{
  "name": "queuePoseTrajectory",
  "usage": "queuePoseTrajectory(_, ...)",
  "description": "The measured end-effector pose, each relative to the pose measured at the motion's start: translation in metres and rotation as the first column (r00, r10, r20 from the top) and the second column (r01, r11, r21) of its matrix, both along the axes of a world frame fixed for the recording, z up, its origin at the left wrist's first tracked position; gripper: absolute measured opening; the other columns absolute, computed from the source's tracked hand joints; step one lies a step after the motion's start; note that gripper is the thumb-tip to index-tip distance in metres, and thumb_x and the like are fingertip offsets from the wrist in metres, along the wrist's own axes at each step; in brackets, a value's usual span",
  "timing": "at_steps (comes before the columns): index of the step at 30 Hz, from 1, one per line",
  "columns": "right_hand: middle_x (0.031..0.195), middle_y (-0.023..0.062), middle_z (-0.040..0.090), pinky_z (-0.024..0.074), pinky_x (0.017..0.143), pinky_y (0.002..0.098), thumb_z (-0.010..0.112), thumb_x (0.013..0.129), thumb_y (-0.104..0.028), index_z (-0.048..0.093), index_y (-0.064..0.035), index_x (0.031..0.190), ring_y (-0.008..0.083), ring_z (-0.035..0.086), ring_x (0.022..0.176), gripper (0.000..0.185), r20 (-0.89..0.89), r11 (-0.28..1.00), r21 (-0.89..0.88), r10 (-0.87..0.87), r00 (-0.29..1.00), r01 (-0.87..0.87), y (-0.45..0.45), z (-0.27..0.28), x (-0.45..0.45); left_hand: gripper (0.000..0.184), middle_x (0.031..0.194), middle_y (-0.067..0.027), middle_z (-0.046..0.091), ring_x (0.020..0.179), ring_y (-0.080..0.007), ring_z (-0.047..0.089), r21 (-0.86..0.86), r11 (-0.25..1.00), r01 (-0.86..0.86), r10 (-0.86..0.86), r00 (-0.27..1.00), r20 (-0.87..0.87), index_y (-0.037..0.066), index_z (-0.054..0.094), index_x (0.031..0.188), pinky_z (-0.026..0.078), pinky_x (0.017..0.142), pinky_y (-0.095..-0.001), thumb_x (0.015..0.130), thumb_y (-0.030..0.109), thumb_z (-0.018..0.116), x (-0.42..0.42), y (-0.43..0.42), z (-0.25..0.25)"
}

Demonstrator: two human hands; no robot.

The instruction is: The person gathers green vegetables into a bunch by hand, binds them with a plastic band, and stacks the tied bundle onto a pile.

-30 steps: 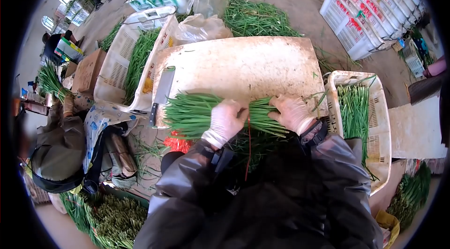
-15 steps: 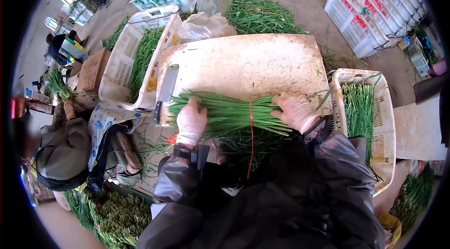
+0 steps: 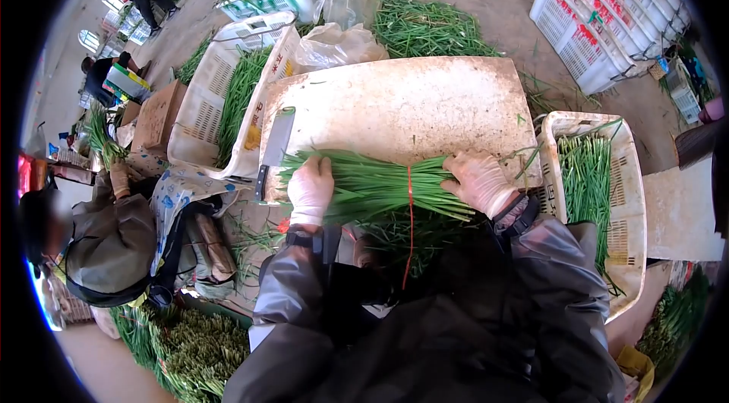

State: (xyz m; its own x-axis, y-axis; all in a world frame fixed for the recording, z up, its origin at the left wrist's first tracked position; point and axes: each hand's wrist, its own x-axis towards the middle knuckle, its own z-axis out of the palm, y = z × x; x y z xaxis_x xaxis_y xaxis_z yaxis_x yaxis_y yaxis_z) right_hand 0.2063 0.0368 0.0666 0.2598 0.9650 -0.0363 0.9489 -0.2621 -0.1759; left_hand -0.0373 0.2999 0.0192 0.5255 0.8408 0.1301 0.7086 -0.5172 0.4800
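A bundle of garlic chives (image 3: 368, 183) lies crosswise along the near edge of the cutting board (image 3: 402, 99). A red tie (image 3: 411, 198) goes round it right of the middle, with a loose end hanging toward my lap. My left hand (image 3: 310, 189), gloved, is closed over the leafy left end. Gloved too, my right hand (image 3: 480, 183) grips the stem end on the right, its fingertips on the stalks. A cleaver (image 3: 276, 146) rests on the board's left edge, its handle toward me. The palm sides of both hands are hidden.
A white crate of chives (image 3: 191, 126) stands at the left, another crate (image 3: 627, 206) at the right. Stacked crates (image 3: 581, 31) are at back right. Chives (image 3: 433, 23) lie heaped behind the board. A co-worker (image 3: 114, 244) sits at left, holding greens; bundles (image 3: 197, 350) lie below.
The whole view has shifted slightly. Both hands stay on the bundle, with only a small turn of the left hand visible.
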Motion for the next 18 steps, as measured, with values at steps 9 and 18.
queuePoseTrajectory(9, 0.1, 0.0127, 0.073, 0.0579, 0.084, 0.0485, 0.074, 0.09, -0.036, 0.073, -0.0063, 0.103, 0.0334, 0.073, 0.098, 0.032, 0.046, 0.991, -0.129, -0.019, 0.999, 0.025, 0.011, 0.011, -0.003, 0.011, 0.084, -0.0112, 0.078, 0.075, -0.0177, 0.074, -0.183, 0.982, 0.044, 0.055, 0.862, 0.503, 0.003, 0.08, 0.097, 0.058, 0.074, -0.0321, 0.087, 0.008, 0.08, 0.004, 0.002, -0.005)
queuePoseTrajectory(18, 0.096, 0.0111, 0.074, 0.0568, 0.082, 0.0476, 0.071, 0.093, -0.032, 0.071, -0.01, 0.111, 0.0319, 0.073, 0.095, 0.028, 0.025, 0.998, 0.054, -0.043, 0.999, 0.042, 0.043, 0.013, -0.027, 0.016, 0.09, -0.0014, 0.077, 0.08, -0.0076, 0.066, -0.34, 0.922, 0.187, 0.15, 0.636, 0.757, 0.002, 0.078, 0.105, 0.054, 0.076, -0.0242, 0.089, -0.003, 0.078, 0.022, -0.016, 0.019)
